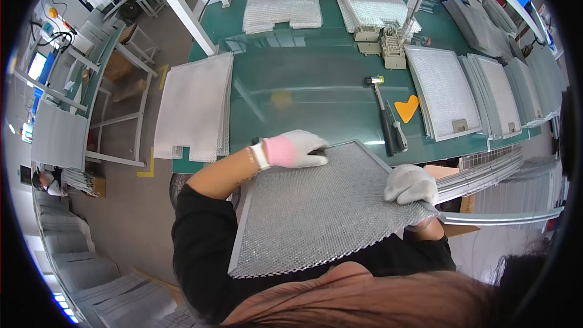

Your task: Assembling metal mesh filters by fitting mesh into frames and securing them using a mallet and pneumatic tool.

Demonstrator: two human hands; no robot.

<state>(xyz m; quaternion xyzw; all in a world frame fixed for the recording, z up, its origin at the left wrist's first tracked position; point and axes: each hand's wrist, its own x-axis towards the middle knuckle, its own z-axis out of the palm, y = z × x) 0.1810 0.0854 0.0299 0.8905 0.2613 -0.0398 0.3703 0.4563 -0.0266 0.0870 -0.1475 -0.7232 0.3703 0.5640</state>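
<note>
While the green table (303,85) is lying ahead, both gloved hands are gripping a metal mesh filter panel (316,212).
The left hand (296,149) is closing on its far edge; the right hand (412,184) is clutching its right corner, the panel spreading between them toward the body.

Your gloved left hand (296,149) presses the top edge of a framed metal mesh filter (316,206) while your right hand (412,184) grips its right corner, at a green workbench (303,85) beside a hammer (382,112) and stacked filters (194,106).
</note>
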